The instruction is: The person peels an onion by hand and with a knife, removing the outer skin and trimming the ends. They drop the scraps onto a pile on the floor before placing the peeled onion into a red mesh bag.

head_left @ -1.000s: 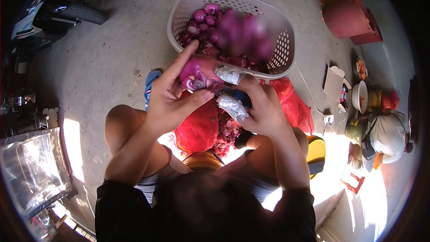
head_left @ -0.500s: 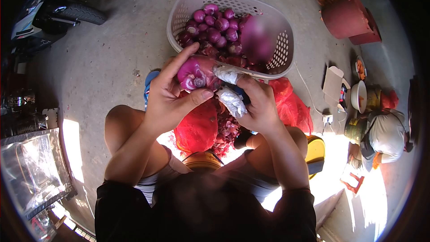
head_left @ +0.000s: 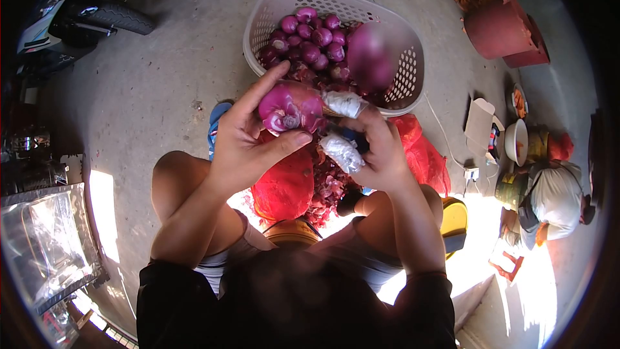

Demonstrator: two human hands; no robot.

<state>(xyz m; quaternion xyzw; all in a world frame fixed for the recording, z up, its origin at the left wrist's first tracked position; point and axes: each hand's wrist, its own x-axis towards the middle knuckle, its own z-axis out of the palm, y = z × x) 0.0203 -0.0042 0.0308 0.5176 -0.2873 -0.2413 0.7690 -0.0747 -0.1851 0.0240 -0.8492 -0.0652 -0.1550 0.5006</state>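
Observation:
A large, glossy purple-red onion [head_left: 289, 108] is held up in front of me, its root end turned toward me. My left hand [head_left: 244, 136] is closed around its left side, with the forefinger stretched along the top and the thumb below. At the onion's right side is my right hand [head_left: 378, 139], its thumb and forefinger wrapped in silvery-white covering. The wrapped forefinger touches the onion, the thumb sits just below, and the remaining fingers are mostly hidden. Beyond my hands, a pale perforated basket [head_left: 258, 16] contains several peeled onions [head_left: 321, 35].
Below my hands are a red mesh bag [head_left: 283, 184] and a heap of onion skins [head_left: 328, 187]. Another red mesh bag [head_left: 423, 155] lies by my right knee. A motorbike wheel [head_left: 123, 16] is at upper left. At right, another person [head_left: 555, 197] bends near a white bowl [head_left: 516, 142].
The onion has turned slightly and shows more of its face. My right hand has shifted a little right and down, its wrapped thumb farther from the onion. My left hand keeps its hold.

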